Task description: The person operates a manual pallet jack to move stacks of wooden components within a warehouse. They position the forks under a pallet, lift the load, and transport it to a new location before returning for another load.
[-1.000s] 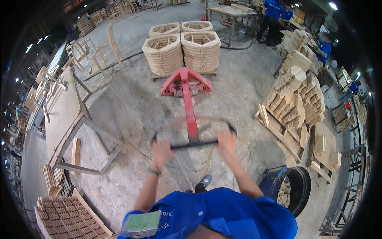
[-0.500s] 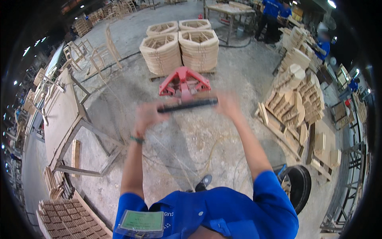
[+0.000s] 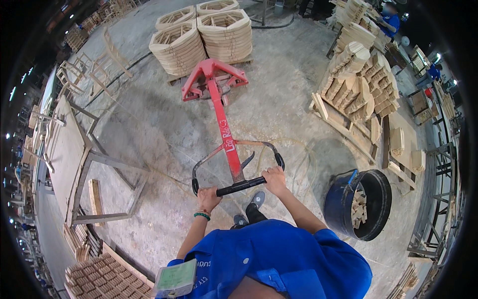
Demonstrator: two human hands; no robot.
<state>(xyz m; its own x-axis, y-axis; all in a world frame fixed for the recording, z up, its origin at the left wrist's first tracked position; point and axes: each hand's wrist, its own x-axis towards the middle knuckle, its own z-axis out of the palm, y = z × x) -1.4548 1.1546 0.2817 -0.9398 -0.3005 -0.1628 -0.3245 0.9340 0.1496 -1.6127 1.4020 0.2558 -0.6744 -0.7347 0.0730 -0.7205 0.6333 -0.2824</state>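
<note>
A red pallet jack point(image 3: 215, 102) stands ahead of me, its long shaft slanting down toward my body. My left hand point(image 3: 208, 198) is wrapped round the left end of its black handle point(image 3: 241, 187). Near the other end, my right hand point(image 3: 274, 179) has its fingers closed on the same handle. Beyond the jack, several stacks of octagonal wooden frames point(image 3: 225, 44) rest on a low pallet point(image 3: 178, 79). The jack's forks are hidden by the load. A small dark lever point(image 3: 247, 159) sticks out beside the shaft.
On the right are a black bin point(image 3: 338, 204) holding wood offcuts and piles of curved wooden parts point(image 3: 353, 97). A wooden-topped table point(image 3: 64, 142) with a metal frame stands left. Wooden slats point(image 3: 107, 276) lie lower left. Hoses cross the floor. A person point(image 3: 389, 24) is at far right.
The jack's handle has swung down toward me with both hands on it, so the shaft shows at full length. My view has tilted lower and the load sits higher and further left.
</note>
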